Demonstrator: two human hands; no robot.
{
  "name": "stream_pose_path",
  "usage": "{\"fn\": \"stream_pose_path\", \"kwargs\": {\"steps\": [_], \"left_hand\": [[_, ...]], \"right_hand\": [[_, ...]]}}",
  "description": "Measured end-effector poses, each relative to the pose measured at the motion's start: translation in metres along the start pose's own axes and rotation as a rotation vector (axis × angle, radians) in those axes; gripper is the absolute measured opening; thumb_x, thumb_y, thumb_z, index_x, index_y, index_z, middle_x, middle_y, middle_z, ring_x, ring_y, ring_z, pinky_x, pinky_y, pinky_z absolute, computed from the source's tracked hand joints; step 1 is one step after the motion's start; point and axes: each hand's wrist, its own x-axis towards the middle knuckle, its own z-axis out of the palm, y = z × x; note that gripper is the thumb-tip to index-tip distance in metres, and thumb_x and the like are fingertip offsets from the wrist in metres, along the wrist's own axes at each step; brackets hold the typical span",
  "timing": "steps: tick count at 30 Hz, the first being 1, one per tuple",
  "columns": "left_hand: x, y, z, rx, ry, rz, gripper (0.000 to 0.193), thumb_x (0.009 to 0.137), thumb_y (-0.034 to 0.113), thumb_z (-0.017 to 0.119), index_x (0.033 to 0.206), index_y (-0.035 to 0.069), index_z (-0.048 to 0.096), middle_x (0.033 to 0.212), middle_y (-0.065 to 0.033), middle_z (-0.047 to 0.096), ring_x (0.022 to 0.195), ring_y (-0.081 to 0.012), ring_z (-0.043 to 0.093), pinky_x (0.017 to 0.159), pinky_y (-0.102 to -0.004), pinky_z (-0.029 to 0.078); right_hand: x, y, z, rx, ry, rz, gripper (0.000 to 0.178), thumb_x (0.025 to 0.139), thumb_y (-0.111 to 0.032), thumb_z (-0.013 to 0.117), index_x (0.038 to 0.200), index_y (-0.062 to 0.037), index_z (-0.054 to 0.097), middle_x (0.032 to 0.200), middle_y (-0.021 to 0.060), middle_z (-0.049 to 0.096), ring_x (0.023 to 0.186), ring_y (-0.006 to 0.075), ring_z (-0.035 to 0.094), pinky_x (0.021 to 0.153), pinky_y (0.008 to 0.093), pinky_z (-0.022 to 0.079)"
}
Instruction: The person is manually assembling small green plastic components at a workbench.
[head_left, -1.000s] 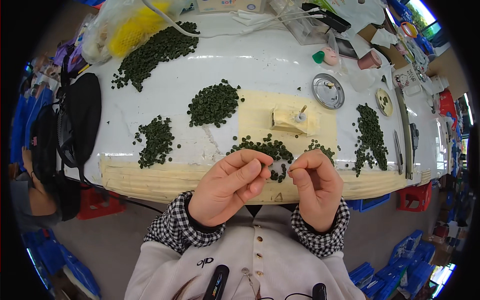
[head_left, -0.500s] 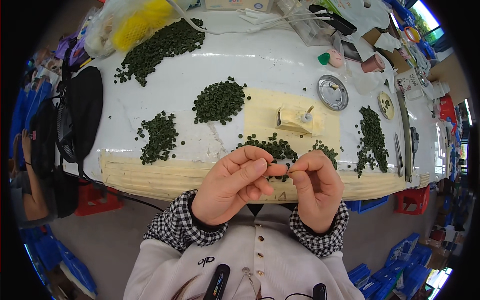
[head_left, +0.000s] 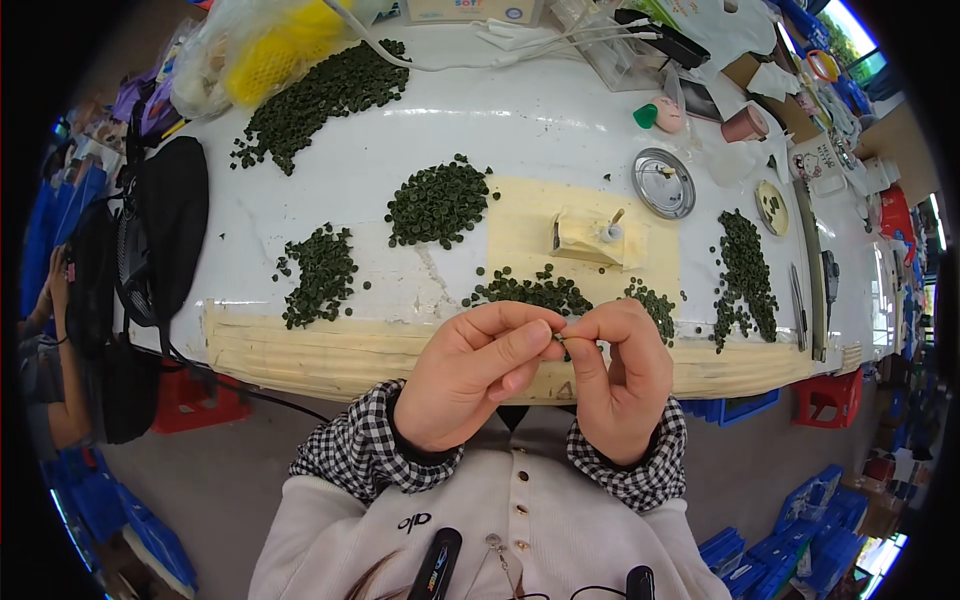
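Note:
My left hand (head_left: 472,372) and my right hand (head_left: 625,372) meet fingertip to fingertip above the table's near edge. Each pinches with thumb and forefinger. Between the tips shows a bit of a small piece (head_left: 560,338), too small and covered to name. Just beyond my fingers lies a pile of small dark green round pieces (head_left: 535,291), partly hidden by the left hand. A smaller heap of the same pieces (head_left: 652,306) sits past my right hand. Behind these stands a block wrapped in yellowish tape (head_left: 585,240), with a white nozzle-like tip and a short stick on top.
More green heaps lie at left (head_left: 320,275), centre (head_left: 437,203), far left (head_left: 325,95) and right (head_left: 745,280). A round metal lid (head_left: 663,184) and a shallow dish (head_left: 771,208) are at right. A black bag (head_left: 170,230) borders the left. A white cable (head_left: 440,67) crosses the back.
My right hand has moved left and my fingertips have come together; before, a small gap lay between them. The left hand's lower fingers have curled in more.

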Motion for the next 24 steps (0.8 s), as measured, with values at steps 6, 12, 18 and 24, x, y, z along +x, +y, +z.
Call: {"fn": "stream_pose_path", "kwargs": {"steps": [6,12,18,24], "left_hand": [[0.0,0.0,0.0,0.022,0.018,0.015,0.017,0.09,0.013,0.054,0.101,0.001,0.06,0.084,-0.0046,0.063,0.056,-0.0023,0.043,0.049,-0.0144,0.034],[0.005,-0.009,0.003,-0.018,0.03,0.074,0.017,0.09,0.014,0.055,0.099,0.001,0.06,0.077,-0.0007,0.057,0.055,-0.0035,0.039,0.05,-0.0162,0.032],[0.009,-0.015,0.007,-0.174,-0.029,0.08,0.018,0.092,0.016,0.052,0.1,0.002,0.059,0.076,0.0012,0.055,0.057,-0.0035,0.037,0.053,-0.0171,0.033],[0.009,-0.017,0.005,-0.299,-0.079,0.011,0.02,0.093,0.017,0.049,0.102,0.001,0.057,0.077,0.0031,0.054,0.059,-0.0028,0.037,0.056,-0.0174,0.034]], "right_hand": [[0.002,-0.002,-0.002,-0.027,0.001,0.019,0.008,0.078,0.003,0.063,0.084,0.0016,0.057,0.076,0.0092,0.056,0.062,0.0165,0.052,0.056,0.0243,0.044],[0.001,-0.004,0.001,-0.124,0.061,-0.022,0.011,0.076,0.005,0.064,0.085,0.0014,0.058,0.077,0.0098,0.056,0.063,0.017,0.053,0.057,0.0254,0.045],[-0.004,0.0,0.011,-0.209,0.146,-0.131,0.013,0.074,0.005,0.066,0.085,0.001,0.058,0.078,0.0104,0.057,0.065,0.0189,0.055,0.057,0.0262,0.046],[-0.006,0.004,0.015,-0.1,0.166,-0.021,0.011,0.076,0.005,0.063,0.085,0.0014,0.057,0.08,0.0114,0.058,0.067,0.0192,0.056,0.059,0.0256,0.046]]}}
